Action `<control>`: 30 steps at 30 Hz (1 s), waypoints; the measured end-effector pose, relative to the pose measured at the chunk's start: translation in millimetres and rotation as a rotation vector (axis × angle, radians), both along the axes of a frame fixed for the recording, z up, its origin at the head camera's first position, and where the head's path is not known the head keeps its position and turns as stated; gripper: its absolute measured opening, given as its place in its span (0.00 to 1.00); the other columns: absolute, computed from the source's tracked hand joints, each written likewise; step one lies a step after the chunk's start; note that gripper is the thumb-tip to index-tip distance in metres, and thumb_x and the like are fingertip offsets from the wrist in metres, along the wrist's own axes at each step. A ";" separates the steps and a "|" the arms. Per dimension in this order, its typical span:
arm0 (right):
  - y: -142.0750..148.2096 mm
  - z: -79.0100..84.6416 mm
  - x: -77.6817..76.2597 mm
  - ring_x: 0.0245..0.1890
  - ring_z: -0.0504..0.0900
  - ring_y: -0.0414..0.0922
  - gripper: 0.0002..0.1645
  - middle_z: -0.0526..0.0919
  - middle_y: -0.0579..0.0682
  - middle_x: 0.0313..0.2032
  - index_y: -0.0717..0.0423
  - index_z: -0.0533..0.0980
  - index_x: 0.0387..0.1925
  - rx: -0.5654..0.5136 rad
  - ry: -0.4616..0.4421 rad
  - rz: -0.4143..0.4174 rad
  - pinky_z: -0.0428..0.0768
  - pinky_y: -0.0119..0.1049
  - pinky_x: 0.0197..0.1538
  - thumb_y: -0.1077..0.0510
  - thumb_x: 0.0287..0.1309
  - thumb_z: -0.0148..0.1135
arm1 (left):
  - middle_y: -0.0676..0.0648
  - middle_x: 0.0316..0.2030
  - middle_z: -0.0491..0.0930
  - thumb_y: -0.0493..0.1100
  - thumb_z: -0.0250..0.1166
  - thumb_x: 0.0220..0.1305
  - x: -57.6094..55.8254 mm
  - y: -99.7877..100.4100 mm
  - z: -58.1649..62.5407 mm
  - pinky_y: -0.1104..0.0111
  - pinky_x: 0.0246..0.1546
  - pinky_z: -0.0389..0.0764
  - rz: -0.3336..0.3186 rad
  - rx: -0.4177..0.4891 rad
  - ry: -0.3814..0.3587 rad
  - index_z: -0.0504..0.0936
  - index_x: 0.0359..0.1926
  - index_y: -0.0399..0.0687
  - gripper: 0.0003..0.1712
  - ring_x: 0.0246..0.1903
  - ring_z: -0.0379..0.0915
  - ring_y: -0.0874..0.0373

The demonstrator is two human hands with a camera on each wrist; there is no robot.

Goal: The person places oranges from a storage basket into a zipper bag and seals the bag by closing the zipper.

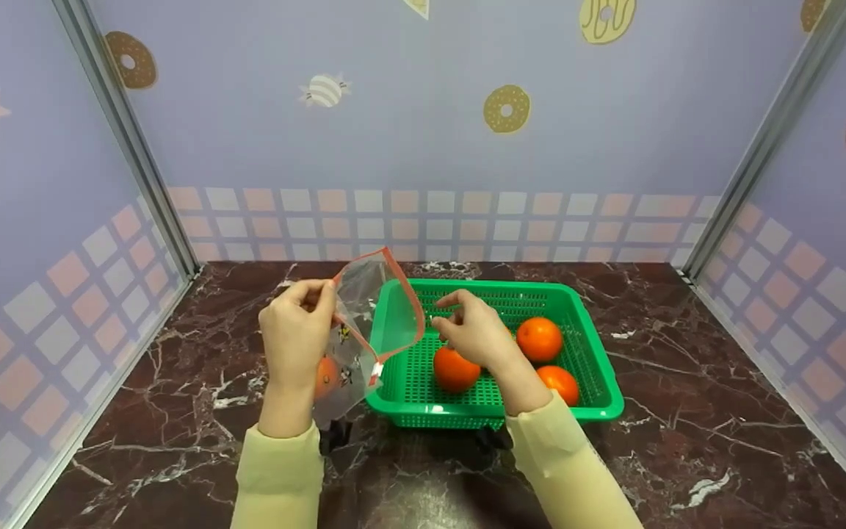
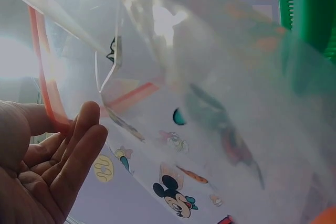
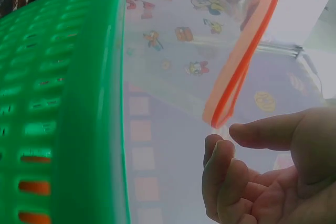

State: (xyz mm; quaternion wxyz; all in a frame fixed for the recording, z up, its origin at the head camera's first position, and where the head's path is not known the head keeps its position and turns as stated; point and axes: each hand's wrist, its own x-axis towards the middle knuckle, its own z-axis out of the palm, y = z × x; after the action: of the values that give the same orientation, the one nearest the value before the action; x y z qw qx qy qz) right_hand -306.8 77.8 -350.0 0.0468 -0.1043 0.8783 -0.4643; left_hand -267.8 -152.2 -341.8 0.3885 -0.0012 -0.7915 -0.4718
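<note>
My left hand (image 1: 293, 334) pinches the red-orange edge of a clear zip bag (image 1: 364, 294) printed with cartoon figures. The bag's mouth gapes toward the right, and an orange (image 1: 326, 376) shows through its lower part. My right hand (image 1: 476, 329) hangs over a green plastic basket (image 1: 393, 400), thumb and fingers loosely bent with nothing between them. In the right wrist view its fingertips are close to the bag's orange rim (image 3: 244, 56), seemingly apart from it. One orange (image 1: 456, 369) lies in the basket below that hand, and two more oranges (image 1: 540, 339) sit to its right.
The basket stands on a dark red marbled tabletop (image 1: 687, 397). Patterned walls (image 1: 423, 132) with metal corner posts (image 1: 761, 139) enclose the back and both sides. The bag overlaps the basket's left rim in the head view.
</note>
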 end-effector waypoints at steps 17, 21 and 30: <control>35.1 -5.8 4.7 0.33 0.84 0.49 0.18 0.85 0.54 0.35 0.55 0.76 0.60 0.012 0.032 -0.033 0.81 0.38 0.38 0.55 0.72 0.61 | 0.42 0.22 0.86 0.38 0.67 0.70 -0.7 0.3 -1.3 0.81 0.20 0.72 -0.003 0.002 0.013 0.90 0.39 0.37 0.09 0.18 0.83 0.50; 43.6 -6.5 6.4 0.35 0.85 0.45 0.17 0.87 0.56 0.41 0.54 0.77 0.58 0.024 0.038 -0.028 0.84 0.40 0.42 0.56 0.73 0.61 | 0.42 0.21 0.86 0.38 0.67 0.70 -1.0 0.0 -1.5 0.80 0.19 0.72 0.001 0.005 0.009 0.90 0.39 0.37 0.09 0.18 0.82 0.50; 66.2 -8.2 6.4 0.35 0.79 0.48 0.19 0.82 0.58 0.49 0.51 0.77 0.60 0.138 0.014 -0.067 0.76 0.40 0.39 0.53 0.73 0.61 | 0.42 0.23 0.87 0.38 0.67 0.70 -0.7 -1.3 -0.7 0.80 0.19 0.71 0.010 -0.005 0.006 0.91 0.39 0.38 0.08 0.17 0.81 0.58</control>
State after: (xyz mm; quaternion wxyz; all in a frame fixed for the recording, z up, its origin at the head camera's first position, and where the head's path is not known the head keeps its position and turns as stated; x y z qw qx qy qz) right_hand -300.4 144.0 -358.1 0.0323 -0.0744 0.9114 -0.4034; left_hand -268.5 -153.5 -342.6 0.3929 0.0004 -0.7915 -0.4680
